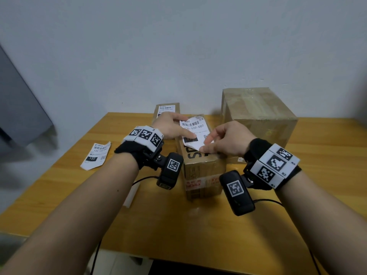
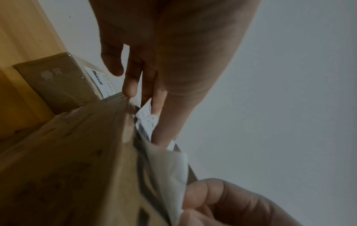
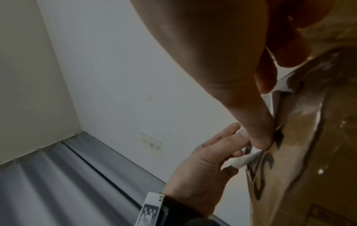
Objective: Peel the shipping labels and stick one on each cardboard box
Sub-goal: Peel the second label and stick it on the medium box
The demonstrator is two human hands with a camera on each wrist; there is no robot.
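A white shipping label (image 1: 193, 128) lies on top of the middle cardboard box (image 1: 200, 167). My left hand (image 1: 184, 126) presses its far part down with straight fingers and thumb. My right hand (image 1: 205, 143) pinches the label's near edge, which curls up off the box (image 3: 309, 152) as a white flap (image 3: 239, 162). In the left wrist view my left fingers (image 2: 156, 97) lie on the label (image 2: 168, 168), and the right hand (image 2: 222, 203) grips its raised edge. A small box (image 1: 166, 110) behind bears a label. The large box (image 1: 258, 116) at the right shows none.
A loose label (image 1: 96, 155) lies on the wooden table (image 1: 178, 225) to the left. A white strip (image 1: 131, 193) shows under my left forearm. The wall stands right behind the boxes. A grey panel (image 1: 19, 106) leans at the far left.
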